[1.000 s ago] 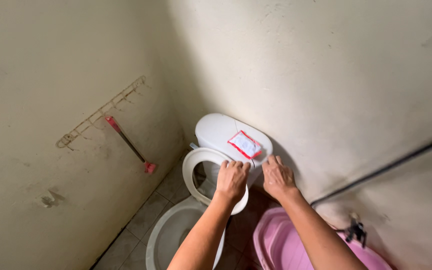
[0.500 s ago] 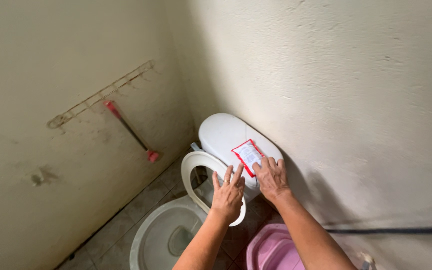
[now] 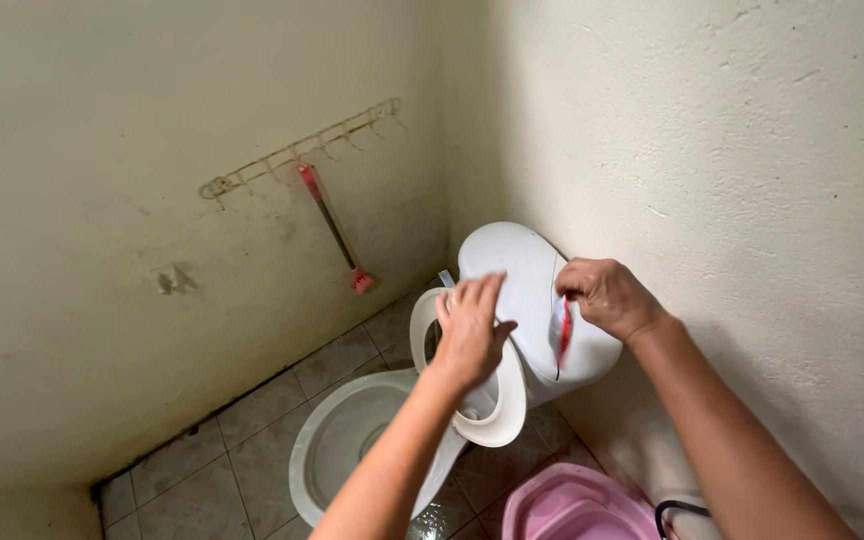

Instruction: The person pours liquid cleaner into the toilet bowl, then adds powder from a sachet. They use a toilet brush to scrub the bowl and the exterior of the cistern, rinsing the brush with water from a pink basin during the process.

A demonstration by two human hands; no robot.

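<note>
Pinching, right hand: my right hand (image 3: pixel 607 297) holds the small sachet (image 3: pixel 561 336) by its top edge, fingers closed tight on it, so it hangs edge-on and blurred below my knuckles.
Sachet position: lifted just clear of the white cistern lid (image 3: pixel 512 265), hanging in front of the tank's right side, near the wall (image 3: pixel 732 180).
Sachet look: flat, thin, white face with a red border; any print is too blurred to make out.
Left hand: my left hand (image 3: pixel 472 328) is empty, fingers spread wide and slightly curled, hovering over the raised toilet seat (image 3: pixel 497 415), just beside the sachet but not touching it, as far as I can tell.
Why held so: I judge the top-edge pinch leaves the body free for the other hand.
Toilet: bowl (image 3: pixel 337 450) open below, seat tipped up against the tank.
Floor: grey tiles (image 3: pixel 252 420), wet near the base; pink basin (image 3: pixel 577 505) at the lower edge.
Left wall: rusty hook rail (image 3: pixel 297 150) with a red-handled brush (image 3: pixel 337 228) hanging from it.
</note>
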